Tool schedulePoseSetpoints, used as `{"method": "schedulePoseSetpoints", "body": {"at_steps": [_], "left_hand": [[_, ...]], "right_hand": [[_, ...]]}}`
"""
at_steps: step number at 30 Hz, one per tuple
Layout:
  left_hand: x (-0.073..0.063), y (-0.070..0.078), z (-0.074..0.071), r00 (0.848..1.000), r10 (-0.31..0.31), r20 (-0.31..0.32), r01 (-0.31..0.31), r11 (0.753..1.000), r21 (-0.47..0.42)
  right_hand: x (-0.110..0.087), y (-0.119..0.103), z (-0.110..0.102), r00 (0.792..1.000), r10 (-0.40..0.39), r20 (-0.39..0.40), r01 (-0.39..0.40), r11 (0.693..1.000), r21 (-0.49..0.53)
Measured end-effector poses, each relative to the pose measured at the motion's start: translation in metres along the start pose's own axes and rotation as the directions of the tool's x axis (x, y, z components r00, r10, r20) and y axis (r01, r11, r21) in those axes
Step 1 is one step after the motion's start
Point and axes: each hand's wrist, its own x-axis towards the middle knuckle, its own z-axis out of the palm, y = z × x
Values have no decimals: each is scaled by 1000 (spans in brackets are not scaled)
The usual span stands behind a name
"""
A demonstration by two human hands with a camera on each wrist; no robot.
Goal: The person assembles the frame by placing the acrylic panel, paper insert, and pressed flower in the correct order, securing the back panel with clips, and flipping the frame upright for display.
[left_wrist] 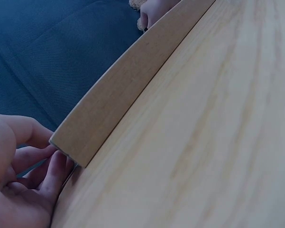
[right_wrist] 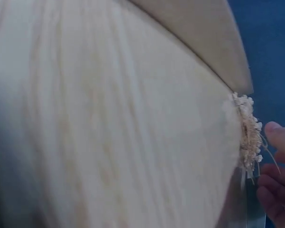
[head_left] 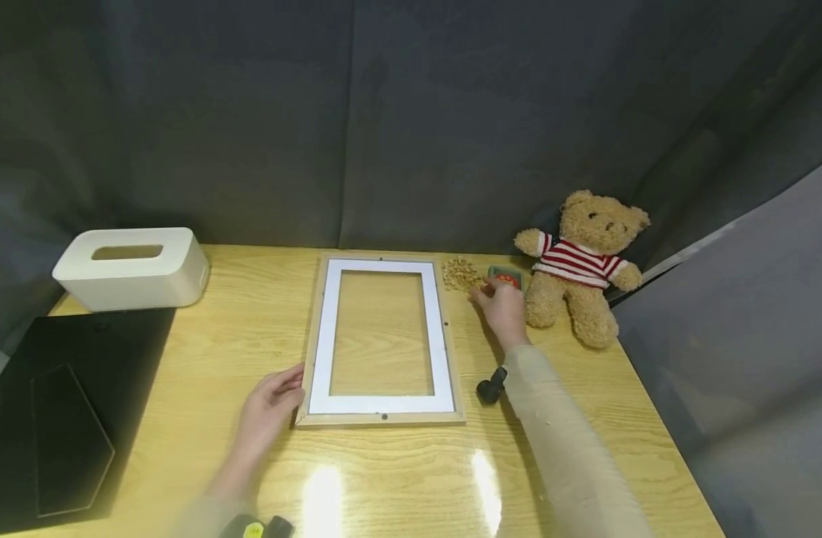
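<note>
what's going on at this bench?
A person is handling a wooden frame, lying flat with a white mat inside it. Their left hand touches its left side near the lower corner. Their right hand is at the stems of what look like dried flowers, beside the frame's upper right, thumb and fingers apart. A black board lies off to the left; a teddy bear sits at the right.

- We see pale wood on the frame (head_left: 344, 420), plain white on its mat (head_left: 382, 404)
- Straw-gold dried flowers (head_left: 459, 274)
- A green case (head_left: 506, 276) with red on it (we can't make out the finer pattern)
- Tan bear (head_left: 581, 273), its shirt (head_left: 571, 261) striped red and white
- White tissue box (head_left: 142, 282)
- Black board (head_left: 81, 418)
- Yellowish, grain-streaked table (head_left: 384, 471)
- Dark grey curtain (head_left: 347, 127), which we find bluer in the wrist views
</note>
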Motion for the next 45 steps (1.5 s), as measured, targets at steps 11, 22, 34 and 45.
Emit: {"method": "schedulePoseSetpoints", "body": {"at_steps": [11, 22, 34, 45], "left_hand": [[0, 0, 2, 1000, 12, -2, -12, 1000, 7], [1, 3, 2, 1000, 1, -6, -1, 1000, 10], [0, 3, 1, 1000, 5, 2, -5, 1000, -20], [-1, 2, -1, 1000, 1, 5, -1, 1000, -25]], "right_hand": [[4, 0, 10, 999, -32, 44, 36, 996, -76], [3, 2, 12, 999, 5, -44, -3, 999, 43], [3, 2, 8, 992, 117, -38, -109, 978, 176], [-1, -12, -4, 973, 224, -54, -187, 905, 382]]}}
